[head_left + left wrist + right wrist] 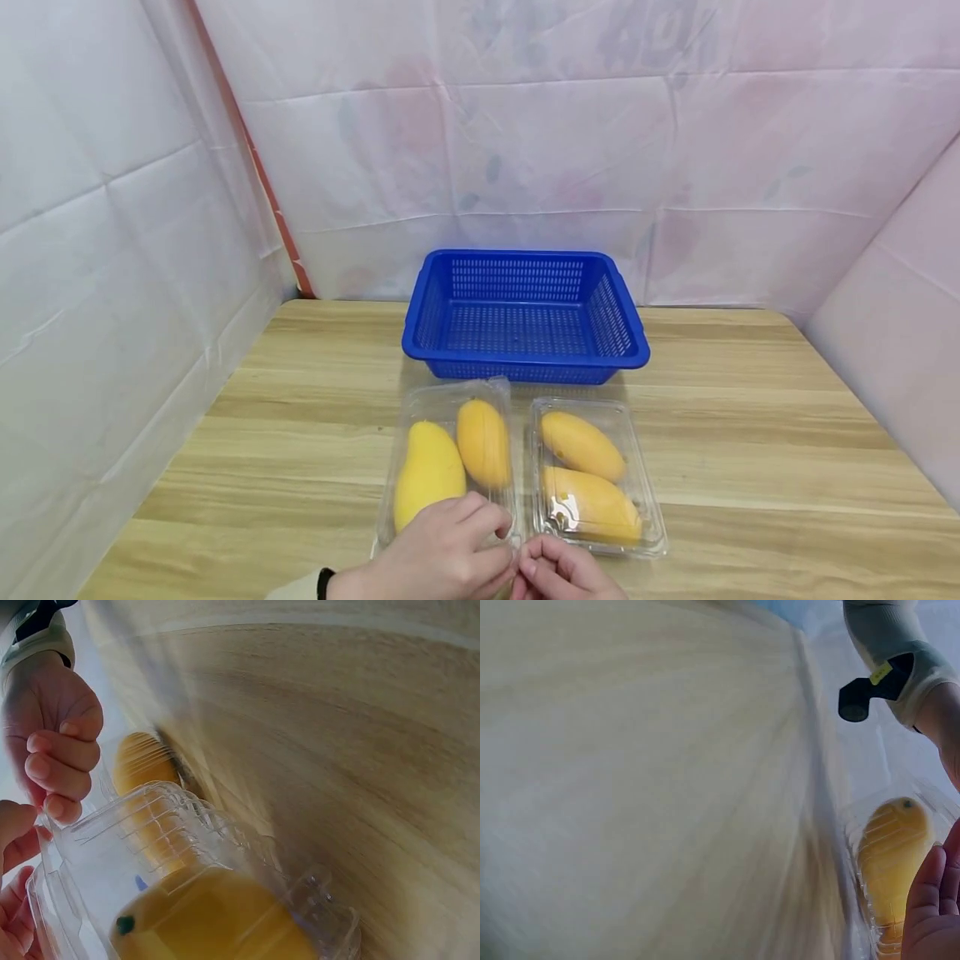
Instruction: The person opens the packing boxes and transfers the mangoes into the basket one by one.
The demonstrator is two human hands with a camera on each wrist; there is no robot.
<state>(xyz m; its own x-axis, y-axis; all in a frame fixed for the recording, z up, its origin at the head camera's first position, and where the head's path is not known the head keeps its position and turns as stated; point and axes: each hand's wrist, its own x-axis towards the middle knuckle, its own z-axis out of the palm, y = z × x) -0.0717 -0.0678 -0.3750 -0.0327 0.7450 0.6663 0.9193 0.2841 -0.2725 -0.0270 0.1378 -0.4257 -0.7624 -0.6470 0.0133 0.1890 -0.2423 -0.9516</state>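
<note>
Two thumb-and-finger pinches meet at the near right corner of the left clear box [442, 400]. The left hand [450, 550] reaches over the near edge with its fingers bent, and the left wrist view shows its thumb and forefinger gripping the thin plastic rim. Just beside it, the right hand [562, 571] pinches the same rim, its other fingers curled in. Both grips look narrow, holding only the edge; the fingers hide which layer each has.

I judge the step in hand to be work on the box's edge closure, though whether it is being fastened or freed I cannot tell. The next move seems to call for both hands to handle the rim together, with the box kept flat.

Inside the box lie a large yellow mango [430, 467] on the left and a smaller orange mango [483, 443] at the far right. Just to its right stands the right clear box [637, 467], with an upper mango [583, 446] on its far side and a lower mango [592, 504] nearer. Beyond both boxes, the blue basket [525, 372] sits at the far side of the wooden table [750, 417].
</note>
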